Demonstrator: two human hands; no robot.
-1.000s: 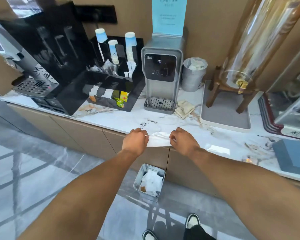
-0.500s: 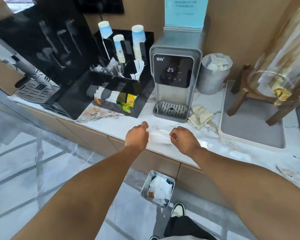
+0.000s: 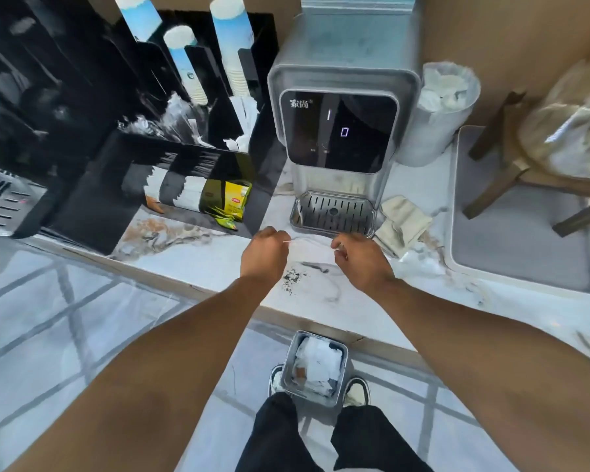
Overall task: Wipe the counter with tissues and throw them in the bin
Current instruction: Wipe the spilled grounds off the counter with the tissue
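Note:
A white tissue point(image 3: 309, 249) is stretched between my left hand point(image 3: 265, 252) and my right hand point(image 3: 360, 260), just above the white marble counter point(image 3: 201, 264) in front of the water dispenser. Each hand pinches one end of it. Dark crumbs point(image 3: 292, 276) lie on the counter just below the tissue, near my left wrist. A small metal bin point(image 3: 315, 367) with used tissues inside stands on the floor under the counter edge, between my shoes.
A grey water dispenser point(image 3: 341, 124) stands right behind my hands, with a folded beige cloth point(image 3: 402, 221) to its right. A black cup-and-tea organiser point(image 3: 184, 158) sits left, a metal cup of tissues point(image 3: 440, 114) and a grey tray point(image 3: 521, 240) with a wooden stand right.
I have leaned in closer over the counter and the view has tilted down. Both hands have moved the tissue further in, from the counter's front edge towards the dispenser.

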